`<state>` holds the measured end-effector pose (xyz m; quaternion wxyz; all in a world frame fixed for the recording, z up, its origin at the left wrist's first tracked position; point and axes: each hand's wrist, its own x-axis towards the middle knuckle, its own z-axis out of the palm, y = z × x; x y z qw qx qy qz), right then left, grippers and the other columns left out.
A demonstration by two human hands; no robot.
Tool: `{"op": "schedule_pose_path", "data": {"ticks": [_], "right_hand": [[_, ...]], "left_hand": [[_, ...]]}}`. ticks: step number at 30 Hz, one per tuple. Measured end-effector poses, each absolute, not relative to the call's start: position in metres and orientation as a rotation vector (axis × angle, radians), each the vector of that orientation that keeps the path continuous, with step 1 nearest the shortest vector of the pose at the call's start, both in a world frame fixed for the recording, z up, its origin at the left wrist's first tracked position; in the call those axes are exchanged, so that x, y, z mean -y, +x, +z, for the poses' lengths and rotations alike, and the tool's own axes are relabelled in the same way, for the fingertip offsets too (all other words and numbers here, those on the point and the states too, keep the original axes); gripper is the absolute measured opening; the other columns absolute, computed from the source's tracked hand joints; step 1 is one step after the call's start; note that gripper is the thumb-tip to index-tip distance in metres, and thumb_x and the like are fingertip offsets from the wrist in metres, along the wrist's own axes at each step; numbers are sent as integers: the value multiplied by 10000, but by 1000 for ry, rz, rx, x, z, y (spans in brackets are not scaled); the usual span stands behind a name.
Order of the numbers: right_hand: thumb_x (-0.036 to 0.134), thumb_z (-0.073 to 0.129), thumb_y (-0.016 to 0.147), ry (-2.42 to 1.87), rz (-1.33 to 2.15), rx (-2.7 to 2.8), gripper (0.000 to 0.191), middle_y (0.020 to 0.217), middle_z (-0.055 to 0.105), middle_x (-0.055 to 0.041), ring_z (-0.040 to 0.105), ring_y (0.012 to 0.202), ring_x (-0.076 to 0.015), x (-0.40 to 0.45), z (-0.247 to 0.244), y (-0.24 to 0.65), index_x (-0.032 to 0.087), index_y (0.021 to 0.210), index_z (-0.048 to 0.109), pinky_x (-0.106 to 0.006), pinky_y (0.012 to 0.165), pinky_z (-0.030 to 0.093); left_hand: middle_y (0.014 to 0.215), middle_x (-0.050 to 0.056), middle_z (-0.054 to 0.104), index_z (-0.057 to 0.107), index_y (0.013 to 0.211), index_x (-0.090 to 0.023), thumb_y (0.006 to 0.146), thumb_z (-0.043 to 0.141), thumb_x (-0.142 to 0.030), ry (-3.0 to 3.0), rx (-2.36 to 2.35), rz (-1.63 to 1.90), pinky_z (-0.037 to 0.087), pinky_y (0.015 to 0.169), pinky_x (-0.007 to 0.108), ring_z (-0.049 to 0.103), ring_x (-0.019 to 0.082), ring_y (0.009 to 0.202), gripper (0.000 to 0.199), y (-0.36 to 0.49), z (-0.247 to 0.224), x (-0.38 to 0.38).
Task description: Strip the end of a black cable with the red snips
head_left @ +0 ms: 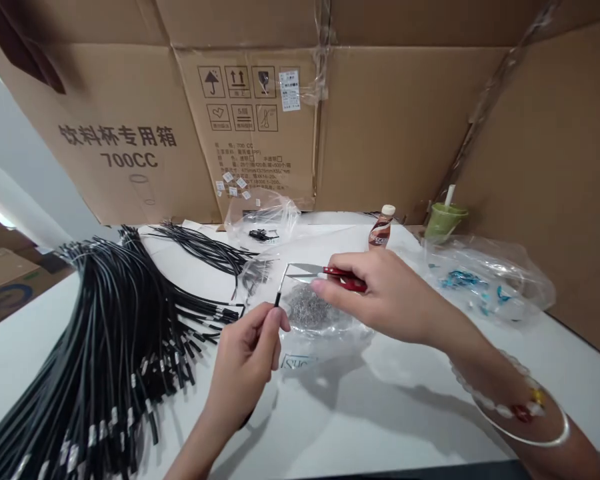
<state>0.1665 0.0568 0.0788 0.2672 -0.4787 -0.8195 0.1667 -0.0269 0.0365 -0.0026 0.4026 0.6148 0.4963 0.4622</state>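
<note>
From my remote seat I see the left hand [253,350] closed on a black cord [277,301], thumb and fingers pinching it just below its silvery end, over the middle of the desk [380,427]. The right hand [387,293] is curled round red-handled scissors [354,285], blades parted and their tips at that end; I can't tell whether they touch it. A clear bag [325,350] of metal bits [307,307] lies beyond the hands. More cords [110,300] cover the desk's left side; a bottle [380,230] stands near its far edge.
</note>
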Motion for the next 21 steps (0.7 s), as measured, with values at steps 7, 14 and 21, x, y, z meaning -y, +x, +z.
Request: {"op": "schedule_pose_path", "data": {"ticks": [7, 14, 21], "right_hand": [[489, 461, 934, -1139, 229, 2230, 330, 518, 483, 76, 383, 453, -79, -86, 47, 168, 174, 878, 542, -235, 500, 234], [485, 371, 979, -987, 46, 2374, 399, 483, 524, 69, 397, 406, -96, -97, 39, 175, 190, 779, 549, -268, 466, 205], [443, 350, 998, -1053, 2, 2359, 405, 469, 538, 77, 417, 392, -104, -102, 41, 174, 213, 702, 502, -283, 481, 242]], "left_hand": [[413, -92, 357, 594, 780, -181, 897, 461, -379, 1402, -1423, 1302, 247, 412, 195, 315, 65, 375, 266, 2, -5, -38], [410, -73, 362, 431, 570, -199, 878, 494, -358, 1206, -1503, 1358, 207, 415, 219, 294, 58, 380, 353, 16, 2, -41], [424, -75, 327, 520, 638, -204, 875, 490, -359, 1052, -1584, 1309, 170, 413, 239, 270, 68, 386, 285, 21, -1, -44]]}}
